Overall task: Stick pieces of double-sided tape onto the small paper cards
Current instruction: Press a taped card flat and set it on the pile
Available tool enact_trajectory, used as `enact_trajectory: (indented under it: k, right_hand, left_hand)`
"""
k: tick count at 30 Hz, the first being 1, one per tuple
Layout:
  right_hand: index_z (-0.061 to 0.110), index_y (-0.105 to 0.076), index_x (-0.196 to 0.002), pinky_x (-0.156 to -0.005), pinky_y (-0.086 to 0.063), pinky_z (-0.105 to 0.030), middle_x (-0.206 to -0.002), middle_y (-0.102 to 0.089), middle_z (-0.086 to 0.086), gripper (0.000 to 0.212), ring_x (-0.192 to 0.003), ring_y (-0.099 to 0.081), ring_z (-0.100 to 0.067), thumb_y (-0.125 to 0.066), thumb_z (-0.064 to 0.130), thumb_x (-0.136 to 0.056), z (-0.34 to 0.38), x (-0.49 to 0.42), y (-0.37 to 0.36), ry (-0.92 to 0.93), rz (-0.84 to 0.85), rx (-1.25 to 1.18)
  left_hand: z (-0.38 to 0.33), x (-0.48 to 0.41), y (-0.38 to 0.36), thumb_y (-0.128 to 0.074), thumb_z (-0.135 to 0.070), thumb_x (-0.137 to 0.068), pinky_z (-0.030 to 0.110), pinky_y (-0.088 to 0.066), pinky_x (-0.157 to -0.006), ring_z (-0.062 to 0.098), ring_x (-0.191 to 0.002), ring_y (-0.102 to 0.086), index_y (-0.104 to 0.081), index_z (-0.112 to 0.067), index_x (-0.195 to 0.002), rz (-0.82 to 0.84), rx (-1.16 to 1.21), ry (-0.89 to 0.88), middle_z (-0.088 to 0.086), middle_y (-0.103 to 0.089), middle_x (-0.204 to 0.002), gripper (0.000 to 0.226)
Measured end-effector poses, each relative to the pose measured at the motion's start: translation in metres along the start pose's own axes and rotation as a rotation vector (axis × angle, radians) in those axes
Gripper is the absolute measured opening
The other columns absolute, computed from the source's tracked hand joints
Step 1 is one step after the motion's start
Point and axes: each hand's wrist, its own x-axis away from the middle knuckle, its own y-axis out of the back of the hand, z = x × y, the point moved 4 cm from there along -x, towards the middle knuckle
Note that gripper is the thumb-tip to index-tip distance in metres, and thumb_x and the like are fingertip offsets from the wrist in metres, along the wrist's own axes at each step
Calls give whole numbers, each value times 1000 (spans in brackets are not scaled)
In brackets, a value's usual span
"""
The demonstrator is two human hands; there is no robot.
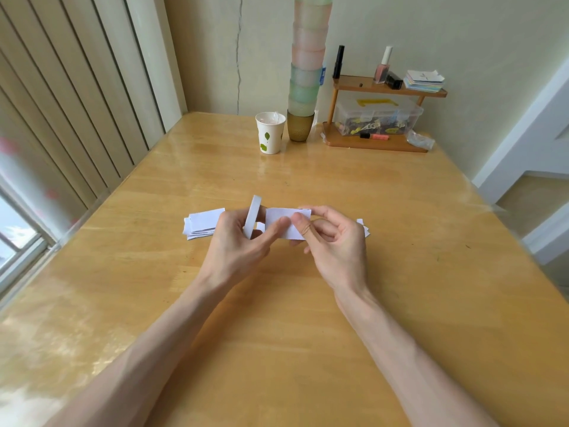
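Note:
A white roll of double-sided tape (252, 215) stands on edge in my left hand (237, 241), whose fingers curl round it above the middle of the wooden table (277, 334). That hand's thumb also presses on a small white paper card (281, 217). My right hand (335, 241) pinches the same card at its right end between thumb and fingers. A stack of white cards (203, 223) lies on the table left of my hands. More white paper (365, 228) shows behind my right hand, mostly hidden.
At the table's far end stand a paper cup (270, 132), a tall stack of plastic cups (306, 72) and a small wooden shelf (375, 140) with a clear box, bottles and notepads. A window and blinds are at left.

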Motion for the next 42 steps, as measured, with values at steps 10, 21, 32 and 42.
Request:
enact_trajectory:
  k: [10,21,32,42]
  right_hand:
    - [3,-72,-93,-59,-47,-14,-73,-76,-1,19,-59,-65,-5,-76,22,-95,0,-1,-1,39,45,12]
    - [-5,-65,-95,-73,-54,-41,-90,-71,-27,42,-83,-72,-38,-76,36,-95,-14,-6,-3,37,61,59]
    - [-9,-65,-85,-62,-52,-23,-80,-75,-14,39,-66,-71,-17,-77,28,-95,-6,-4,2,34,6,50]
    - [-1,-73,-80,-58,-47,-12,-73,-70,-22,37,-59,-64,-23,-67,29,-102,-2,-3,5,57,-94,71]
  left_hand:
    - [5,0,1,-77,-37,-92,18,-33,-47,16,-46,-38,-75,-6,-80,-29,43,88,-1,-46,-48,33]
    - [7,-1,2,-77,-35,-93,17,-34,-46,19,-45,-42,-71,-16,-69,-25,18,82,4,-49,-48,31]
    - [8,-1,-3,-74,-35,-96,26,-33,-51,21,-51,-40,-66,-13,-67,45,-1,70,4,-45,-52,36]
    - [6,0,-5,-74,-35,-96,25,-32,-49,19,-51,-39,-63,-15,-67,52,-6,52,3,-45,-53,36]
